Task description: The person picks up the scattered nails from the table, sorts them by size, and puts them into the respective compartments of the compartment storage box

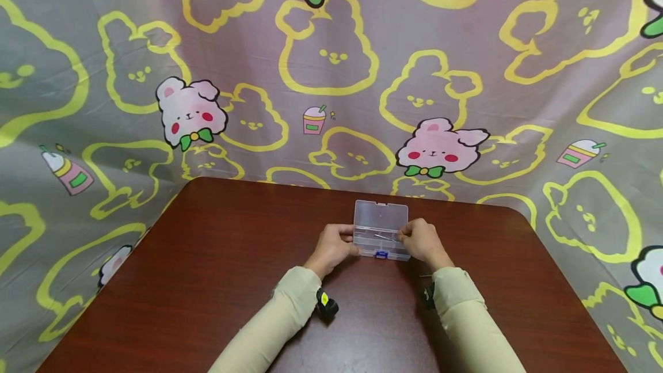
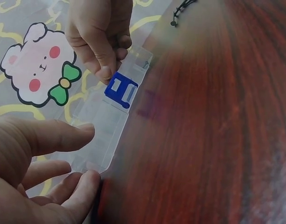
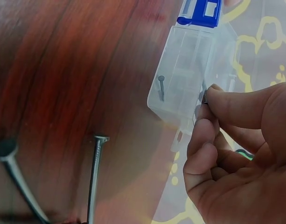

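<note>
Clear box [image 1: 368, 242] on table [image 1: 259, 246], lid [image 1: 380, 214] raised, small nail [image 3: 162, 87] inside | my right hand [image 1: 422, 240] pinches thin metal piece [image 3: 204, 94] firmly at right end | my left hand [image 1: 331, 246], half curled, grips the left end

A brown table [image 1: 248, 246] carries a plastic box [image 1: 397, 255] (lid [image 1: 381, 215] raised)

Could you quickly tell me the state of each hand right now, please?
Left hand: closed, holding the clear plastic box at its left end.
Right hand: closed, pinching a thin metal nail.
</note>
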{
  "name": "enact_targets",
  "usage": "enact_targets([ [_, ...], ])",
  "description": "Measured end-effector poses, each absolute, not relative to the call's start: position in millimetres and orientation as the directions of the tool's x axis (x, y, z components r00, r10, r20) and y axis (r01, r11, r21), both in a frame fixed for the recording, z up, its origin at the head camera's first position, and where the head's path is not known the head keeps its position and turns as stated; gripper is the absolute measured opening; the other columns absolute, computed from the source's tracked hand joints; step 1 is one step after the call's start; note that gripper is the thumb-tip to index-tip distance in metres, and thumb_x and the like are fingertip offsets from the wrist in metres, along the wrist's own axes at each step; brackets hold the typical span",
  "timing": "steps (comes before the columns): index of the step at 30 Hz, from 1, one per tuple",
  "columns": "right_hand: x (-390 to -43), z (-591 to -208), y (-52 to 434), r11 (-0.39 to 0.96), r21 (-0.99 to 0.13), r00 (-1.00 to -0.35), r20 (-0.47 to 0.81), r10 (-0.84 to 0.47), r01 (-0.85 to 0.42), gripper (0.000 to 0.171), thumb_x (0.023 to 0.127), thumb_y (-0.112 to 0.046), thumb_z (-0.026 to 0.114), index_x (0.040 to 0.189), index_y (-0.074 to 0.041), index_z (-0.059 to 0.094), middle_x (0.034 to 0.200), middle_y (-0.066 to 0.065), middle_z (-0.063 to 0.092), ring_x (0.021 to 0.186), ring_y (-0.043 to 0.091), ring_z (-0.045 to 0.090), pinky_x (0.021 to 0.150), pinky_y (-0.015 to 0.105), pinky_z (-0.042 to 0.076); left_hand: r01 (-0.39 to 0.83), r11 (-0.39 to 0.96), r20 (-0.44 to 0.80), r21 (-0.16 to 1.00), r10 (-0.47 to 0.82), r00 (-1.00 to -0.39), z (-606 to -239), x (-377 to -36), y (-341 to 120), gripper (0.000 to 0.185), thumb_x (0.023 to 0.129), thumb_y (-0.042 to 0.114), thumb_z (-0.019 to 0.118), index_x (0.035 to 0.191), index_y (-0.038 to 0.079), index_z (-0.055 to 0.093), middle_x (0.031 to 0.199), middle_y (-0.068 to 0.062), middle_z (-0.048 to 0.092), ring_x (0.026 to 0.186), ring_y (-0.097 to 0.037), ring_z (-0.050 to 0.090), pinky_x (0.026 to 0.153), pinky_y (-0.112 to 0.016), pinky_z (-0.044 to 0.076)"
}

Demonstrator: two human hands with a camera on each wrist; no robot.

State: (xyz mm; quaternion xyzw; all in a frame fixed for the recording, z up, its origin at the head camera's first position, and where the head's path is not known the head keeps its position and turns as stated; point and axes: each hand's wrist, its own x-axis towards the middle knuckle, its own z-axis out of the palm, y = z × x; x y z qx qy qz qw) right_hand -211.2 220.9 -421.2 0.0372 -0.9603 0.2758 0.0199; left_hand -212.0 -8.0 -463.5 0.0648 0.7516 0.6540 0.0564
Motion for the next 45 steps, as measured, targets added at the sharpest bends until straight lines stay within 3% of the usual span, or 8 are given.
enact_targets([
  [8,-212,-422,219,0.844,-0.53,-0.997,0.054,-0.062,-0.081,0.009,0.09,-0.01,0.074,0.089,-0.003,0.08,0.088,0.007,0.074,0.078,0.023,0.058,0.067,0.037,0.048,0.018,0.129,-0.004,0.991,0.169,-0.986,-464,-210,-8,0.06,0.065,-0.019,0.079,0.123,-0.008,0.068,0.105,-0.021,0.071,0.092,-0.029,0.068,0.066,-0.029,0.056],
  [19,-201,-418,241,0.771,-0.637,-1.0,0.021,-0.015,-0.025,0.013,0.094,-0.01,0.07,0.1,-0.001,0.078,0.092,0.009,0.073,0.073,0.02,0.06,0.06,0.033,0.049,0.009,0.137,-0.013,0.99,0.159,-0.987,-466,-211,-7,0.057,0.069,-0.012,0.083,0.124,-0.005,0.068,0.107,-0.018,0.07,0.091,-0.023,0.068,0.069,-0.029,0.057],
  [28,-175,-414,275,0.777,-0.63,-1.0,-0.007,-0.018,-0.01,0.015,0.097,-0.012,0.067,0.103,-0.003,0.078,0.1,0.01,0.073,0.093,0.028,0.063,0.075,0.044,0.052,0.02,0.1,0.003,0.995,0.164,-0.986,-465,-212,-8,0.058,0.07,-0.014,0.082,0.125,-0.006,0.066,0.116,-0.021,0.066,0.101,-0.033,0.066,0.072,-0.031,0.057],
  [35,-162,-417,292,0.802,-0.597,-1.0,-0.017,-0.026,-0.011,0.016,0.096,-0.015,0.069,0.102,-0.004,0.078,0.103,0.012,0.073,0.101,0.037,0.064,0.08,0.053,0.052,0.022,0.112,0.003,0.994,0.167,-0.986,-464,-213,-9,0.056,0.071,-0.014,0.082,0.124,-0.006,0.067,0.114,-0.021,0.067,0.1,-0.032,0.067,0.072,-0.031,0.058],
  [45,-155,-423,297,0.805,-0.593,-0.999,-0.02,-0.028,-0.011,0.009,0.092,-0.012,0.072,0.094,-0.006,0.079,0.095,0.008,0.073,0.09,0.028,0.064,0.075,0.046,0.051,0.01,0.127,-0.012,0.992,0.164,-0.986,-463,-210,-9,0.056,0.071,-0.012,0.083,0.124,-0.004,0.068,0.115,-0.019,0.067,0.101,-0.03,0.065,0.071,-0.03,0.057],
])
